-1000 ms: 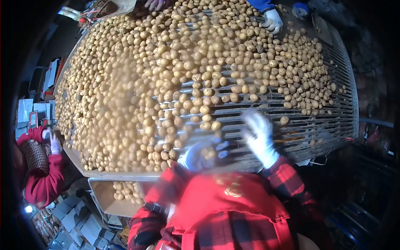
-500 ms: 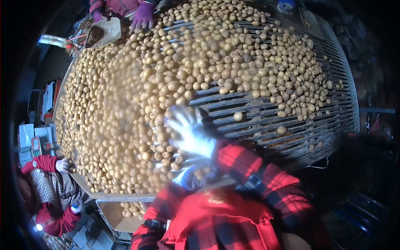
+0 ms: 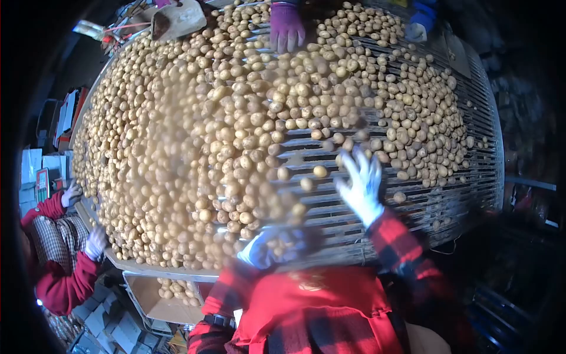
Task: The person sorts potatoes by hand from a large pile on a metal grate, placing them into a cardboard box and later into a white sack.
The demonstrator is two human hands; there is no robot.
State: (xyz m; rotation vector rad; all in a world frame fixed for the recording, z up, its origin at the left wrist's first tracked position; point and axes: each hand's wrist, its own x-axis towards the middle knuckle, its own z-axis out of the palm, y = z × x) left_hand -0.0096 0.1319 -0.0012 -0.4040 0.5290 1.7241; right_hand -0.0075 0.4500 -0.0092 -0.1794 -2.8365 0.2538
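Note:
Many potatoes (image 3: 236,135) are spread over a large slatted table (image 3: 330,227). My right hand (image 3: 361,187), in a white glove, reaches over the bare slats with its fingers spread, and its fingertips are near the potatoes at the edge of the pile. At the table's near edge is my left hand (image 3: 257,250), also gloved. Several blurred potatoes lie at its palm and fingers; whether the fingers are closed round them is hard to make out.
Across the table a co-worker's purple glove (image 3: 287,28) touches the pile near a scoop (image 3: 177,20). Another co-worker's gloved hand (image 3: 95,242) is at the left edge. Below the table edge stands a box (image 3: 150,298) with potatoes. A blue-sleeved hand (image 3: 416,30) is at the far right.
My right hand has moved right, away from the middle of the pile, onto the slats. My left hand stays near the table edge. The purple glove and the scoop have shifted right.

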